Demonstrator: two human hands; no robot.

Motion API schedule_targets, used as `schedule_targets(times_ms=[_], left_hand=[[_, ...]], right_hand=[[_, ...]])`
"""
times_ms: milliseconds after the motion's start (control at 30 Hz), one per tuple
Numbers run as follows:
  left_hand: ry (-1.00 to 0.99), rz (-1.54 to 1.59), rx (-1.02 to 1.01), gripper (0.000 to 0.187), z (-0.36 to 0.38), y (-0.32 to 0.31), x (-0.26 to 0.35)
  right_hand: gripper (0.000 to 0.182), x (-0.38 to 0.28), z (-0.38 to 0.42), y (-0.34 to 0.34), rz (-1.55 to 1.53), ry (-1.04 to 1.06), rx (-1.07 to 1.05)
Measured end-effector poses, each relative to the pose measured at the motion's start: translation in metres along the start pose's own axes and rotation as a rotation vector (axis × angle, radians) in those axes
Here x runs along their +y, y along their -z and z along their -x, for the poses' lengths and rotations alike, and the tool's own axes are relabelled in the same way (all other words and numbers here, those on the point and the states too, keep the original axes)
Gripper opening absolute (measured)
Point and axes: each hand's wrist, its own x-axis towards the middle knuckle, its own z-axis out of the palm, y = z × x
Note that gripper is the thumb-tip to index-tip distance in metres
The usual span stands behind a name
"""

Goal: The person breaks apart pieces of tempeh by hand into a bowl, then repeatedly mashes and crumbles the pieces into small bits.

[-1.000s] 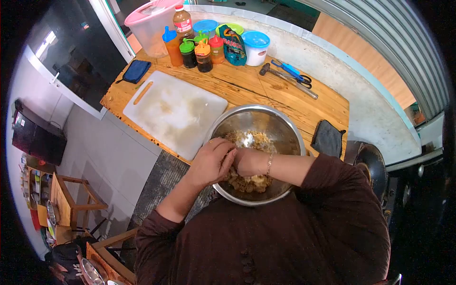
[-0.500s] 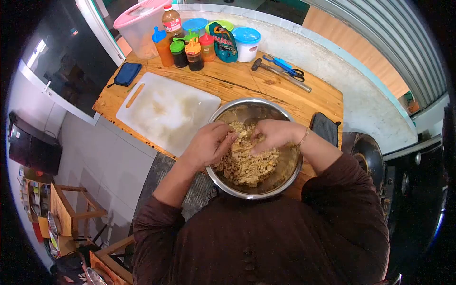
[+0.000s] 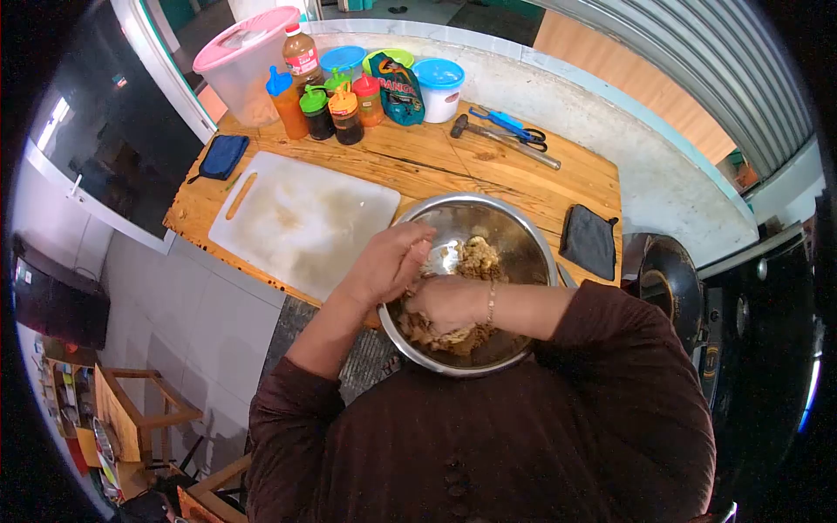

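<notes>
A steel mixing bowl holds a crumbly yellow-brown mixture that looks like minced or mashed food. My right hand is down inside the bowl, closed into the mixture, its fingertips partly hidden. Over the bowl's left side, my left hand is held with its fingers curled together and its thumb close to them. Whether it has mixture in it is hidden. Part of the bowl's bottom shows bare and shiny between the left hand and the far heap.
Left of the bowl lies a white cutting board. Sauce bottles and lidded tubs stand at the back. A hammer, scissors and a dark cloth lie rightward. A wok sits beyond the table's right edge.
My right hand has moved down and left, into the mixture. The mixture is pushed toward the near left, with a smaller heap at the far side. My left hand remains at the left side.
</notes>
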Motion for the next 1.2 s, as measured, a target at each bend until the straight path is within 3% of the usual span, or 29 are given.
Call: schedule_targets(times_ms=[67, 167, 267, 367, 467, 567, 600, 700, 1000, 1133, 1200], left_hand=[[-0.009, 0.022, -0.029, 0.032, -0.003, 0.003, 0.006], [0.003, 0.036, -0.043, 0.028, -0.004, 0.003, 0.009], [-0.036, 0.031, -0.037, 0.023, -0.005, 0.002, 0.008], [-0.076, 0.033, -0.029, 0.020, -0.004, 0.000, 0.005], [-0.090, 0.045, -0.017, 0.018, -0.004, 0.001, 0.006], [-0.096, 0.073, -0.014, 0.018, -0.004, 0.001, 0.008], [-0.099, 0.083, -0.014, 0.018, -0.004, 0.002, 0.009], [-0.121, 0.077, -0.029, 0.019, -0.004, 0.002, 0.007], [-0.110, 0.065, -0.099, 0.024, -0.003, 0.004, 0.007], [-0.124, 0.003, -0.120, 0.023, -0.003, 0.001, 0.004], [-0.102, -0.015, -0.166, 0.021, -0.004, 0.004, 0.008]], right_hand=[[0.024, 0.007, 0.005, -0.007, -0.042, -0.048, -0.024], [0.020, 0.035, 0.026, 0.001, -0.143, -0.017, 0.261], [0.023, 0.027, 0.046, 0.028, -0.287, -0.355, 0.244], [0.025, 0.010, 0.055, 0.034, -0.229, -0.396, 0.292], [0.028, -0.005, 0.067, 0.038, -0.248, -0.519, 0.192], [0.034, 0.024, 0.083, 0.015, -0.508, -0.175, 0.411], [0.047, 0.020, 0.088, 0.028, -0.787, -0.336, 0.235], [0.043, 0.021, 0.094, 0.024, -1.013, -0.414, 0.308], [0.037, -0.004, 0.082, 0.006, -1.068, -0.617, 0.325], [0.027, -0.002, 0.071, -0.012, -0.845, -0.602, 0.478], [0.031, -0.003, 0.069, -0.013, -0.712, -0.615, 0.524]])
